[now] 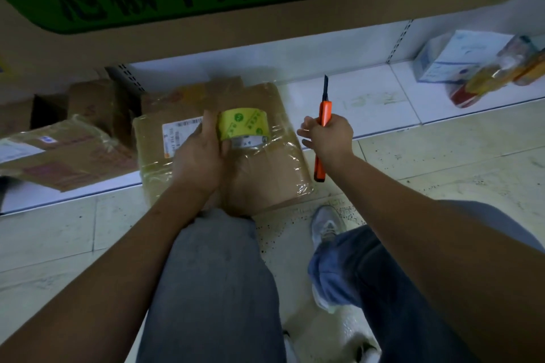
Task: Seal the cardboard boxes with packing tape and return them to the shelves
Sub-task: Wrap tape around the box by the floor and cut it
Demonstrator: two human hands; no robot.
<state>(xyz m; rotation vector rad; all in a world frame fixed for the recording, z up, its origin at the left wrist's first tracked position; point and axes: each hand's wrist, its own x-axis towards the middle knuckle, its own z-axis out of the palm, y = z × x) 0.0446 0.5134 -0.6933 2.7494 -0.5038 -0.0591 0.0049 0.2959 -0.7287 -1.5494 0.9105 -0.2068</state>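
While the person crouches on the tiled floor (442, 150) with a grey-trousered knee (218, 259) nearest the camera and a shoe (326, 225) beside it, the left hand (200, 153) grasps a yellow tape roll (243, 124) on top of the box (265, 180), which rests partly on the floor and partly on the low white shelf (368, 97). The right hand (330, 134), just right of the box, is clenched around an orange knife (323, 127) with its blade out and pointing away. Farther back, more boxes (65, 153) lie on the shelf at left, packaged goods (460, 59) at right, and a big carton (354, 9) with green print fills the top.
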